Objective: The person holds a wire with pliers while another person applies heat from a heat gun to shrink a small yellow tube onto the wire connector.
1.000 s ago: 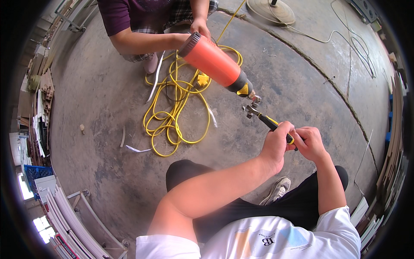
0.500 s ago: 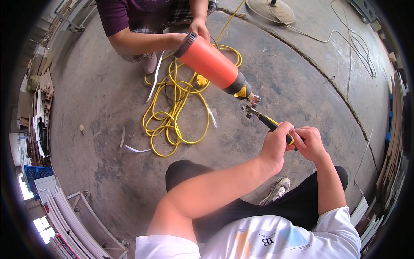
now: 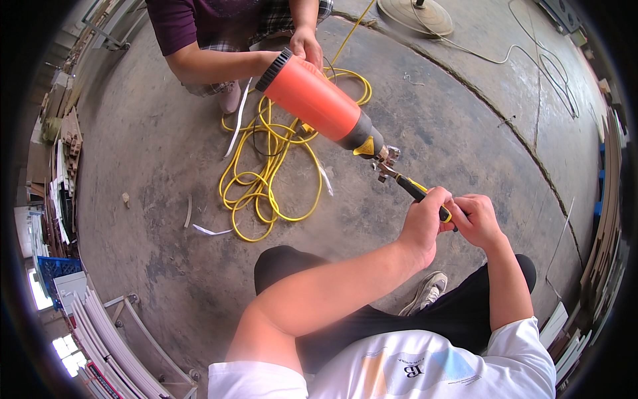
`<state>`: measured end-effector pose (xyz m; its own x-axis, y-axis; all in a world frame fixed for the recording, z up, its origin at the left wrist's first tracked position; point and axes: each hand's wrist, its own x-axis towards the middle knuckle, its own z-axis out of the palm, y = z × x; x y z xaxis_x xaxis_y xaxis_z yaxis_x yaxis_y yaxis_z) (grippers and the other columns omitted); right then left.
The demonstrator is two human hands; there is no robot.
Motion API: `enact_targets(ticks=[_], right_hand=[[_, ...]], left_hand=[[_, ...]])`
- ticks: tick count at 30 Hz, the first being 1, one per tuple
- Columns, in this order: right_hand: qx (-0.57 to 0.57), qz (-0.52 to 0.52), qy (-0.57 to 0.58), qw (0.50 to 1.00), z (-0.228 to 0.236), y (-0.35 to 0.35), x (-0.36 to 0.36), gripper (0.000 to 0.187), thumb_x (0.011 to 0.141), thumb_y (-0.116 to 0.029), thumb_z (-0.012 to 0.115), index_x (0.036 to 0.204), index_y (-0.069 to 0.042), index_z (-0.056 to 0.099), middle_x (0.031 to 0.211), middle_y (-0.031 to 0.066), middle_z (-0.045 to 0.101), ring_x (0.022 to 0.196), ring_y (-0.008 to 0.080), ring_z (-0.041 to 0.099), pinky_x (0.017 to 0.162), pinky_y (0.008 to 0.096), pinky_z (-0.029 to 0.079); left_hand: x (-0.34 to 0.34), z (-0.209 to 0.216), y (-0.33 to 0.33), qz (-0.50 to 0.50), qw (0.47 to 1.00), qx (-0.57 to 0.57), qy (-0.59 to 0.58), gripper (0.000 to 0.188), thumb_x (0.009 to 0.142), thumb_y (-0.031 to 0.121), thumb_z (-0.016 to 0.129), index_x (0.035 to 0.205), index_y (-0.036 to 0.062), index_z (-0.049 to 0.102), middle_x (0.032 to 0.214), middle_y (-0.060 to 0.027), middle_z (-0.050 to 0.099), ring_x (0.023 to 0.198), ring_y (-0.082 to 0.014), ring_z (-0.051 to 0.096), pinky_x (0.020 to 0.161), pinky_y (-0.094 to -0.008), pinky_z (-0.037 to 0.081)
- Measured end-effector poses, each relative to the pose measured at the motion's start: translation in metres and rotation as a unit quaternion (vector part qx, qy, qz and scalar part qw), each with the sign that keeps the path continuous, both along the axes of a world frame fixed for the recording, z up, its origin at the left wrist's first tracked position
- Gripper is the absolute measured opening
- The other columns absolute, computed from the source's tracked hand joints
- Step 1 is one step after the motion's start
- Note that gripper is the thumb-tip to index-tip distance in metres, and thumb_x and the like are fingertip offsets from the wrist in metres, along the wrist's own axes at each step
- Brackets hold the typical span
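Cylinder (image 3: 311,98), orange-red plastic, shifts left, nearer; nozzle (image 3: 369,144) now overlaps metal-headed tool (image 3: 412,189); left hand (image 3: 425,219) and right hand (image 3: 480,221) grips pinch black-and-yellow handle (image 3: 411,187).

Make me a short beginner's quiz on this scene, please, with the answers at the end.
1. True or false: the yellow cable is wound neatly on a reel.
2. Who is holding the large orange tool?
A) the person in the white shirt
B) nobody; it lies on the ground
C) the co-worker in the purple top
3. Fill the gap: the handle of the hand tool is black and ____.

Key:
1. False; the yellow cable lies in loose loops on the floor.
2. C
3. yellow
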<state>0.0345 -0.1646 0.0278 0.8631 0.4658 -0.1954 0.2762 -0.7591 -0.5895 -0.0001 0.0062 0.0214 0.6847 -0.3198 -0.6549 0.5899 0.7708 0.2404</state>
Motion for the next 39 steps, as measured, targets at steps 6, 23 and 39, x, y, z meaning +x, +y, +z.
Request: enact_targets(ticks=[6,23,39], right_hand=[[0.0,0.002,-0.004,1.0,-0.0019,-0.0017,-0.0007,0.035,0.098,-0.028,0.063,0.072,-0.005,0.065,0.063,0.0162,0.056,0.063,0.0369,0.058,0.06,0.0455,0.046],[-0.011,-0.004,0.006,1.0,0.006,0.0017,-0.0024,0.035,0.098,-0.029,0.061,0.071,-0.006,0.065,0.064,0.0162,0.057,0.065,0.0382,0.059,0.061,0.046,0.046],[-0.004,0.012,-0.01,1.0,0.0043,0.0014,-0.0043,0.035,0.098,-0.029,0.062,0.071,-0.007,0.065,0.063,0.0157,0.056,0.063,0.0374,0.059,0.059,0.0457,0.046]], left_hand=[[-0.0003,0.0032,-0.0003,0.001,1.0,-0.001,0.006,0.018,0.086,0.021,0.068,0.099,0.0138,0.058,0.102,-0.002,0.056,0.1,-0.0143,0.054,0.087,-0.0389,0.048],[-0.0032,0.0032,-0.0008,0.008,1.0,0.002,0.005,0.016,0.088,0.022,0.067,0.098,0.013,0.059,0.104,-0.0031,0.058,0.103,-0.0163,0.055,0.088,-0.0394,0.048],[-0.0087,-0.0021,-0.0003,0.007,1.0,-0.003,0.0,0.016,0.089,0.022,0.066,0.101,0.0125,0.061,0.107,-0.0034,0.06,0.105,-0.0167,0.055,0.088,-0.0393,0.048]])
